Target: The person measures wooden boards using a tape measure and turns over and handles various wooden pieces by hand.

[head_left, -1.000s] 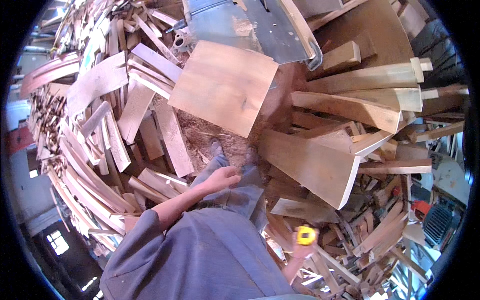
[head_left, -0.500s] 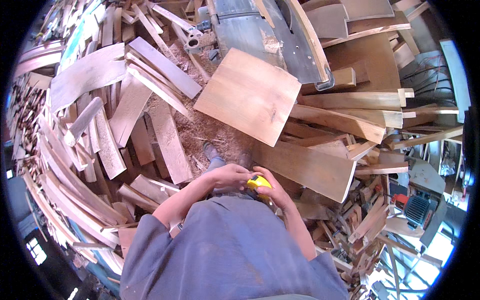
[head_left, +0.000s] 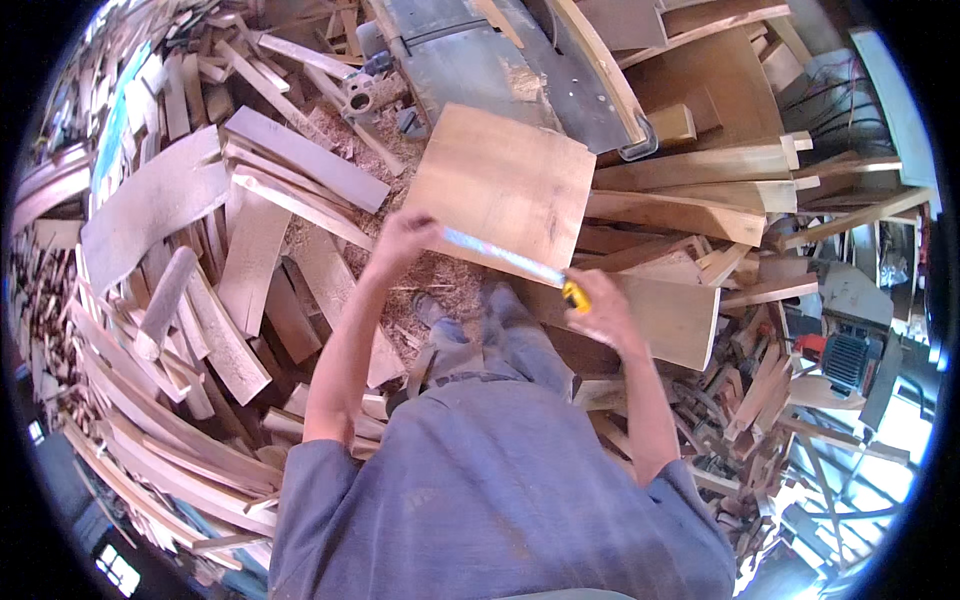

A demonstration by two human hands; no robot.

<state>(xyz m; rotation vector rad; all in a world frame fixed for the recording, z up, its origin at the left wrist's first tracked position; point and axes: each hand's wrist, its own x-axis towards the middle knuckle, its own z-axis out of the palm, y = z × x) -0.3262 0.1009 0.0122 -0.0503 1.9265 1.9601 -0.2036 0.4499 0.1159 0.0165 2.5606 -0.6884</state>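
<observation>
A yellow and black tape measure (head_left: 575, 296) sits in my right hand (head_left: 604, 310), whose fingers are wrapped round its case. Its pale blade (head_left: 503, 257) stretches leftward to my left hand (head_left: 408, 236), which is closed on the blade's end. The blade spans the near part of a square wooden panel (head_left: 505, 185), passing over or along its near edge; I cannot tell whether it touches the wood. The panel lies tilted at the near end of a grey metal machine table (head_left: 460, 75).
Planks and offcuts (head_left: 170, 300) are heaped on the left. Stacked boards (head_left: 690, 190) lie to the right, with a wide plank (head_left: 670, 315) nearest me. A motor (head_left: 848, 362) stands at the far right. Sawdust (head_left: 400, 275) covers the floor round my feet.
My hands have parted and moved forward, from beside my waist to the panel's near edge. The tape blade is now drawn out between them.
</observation>
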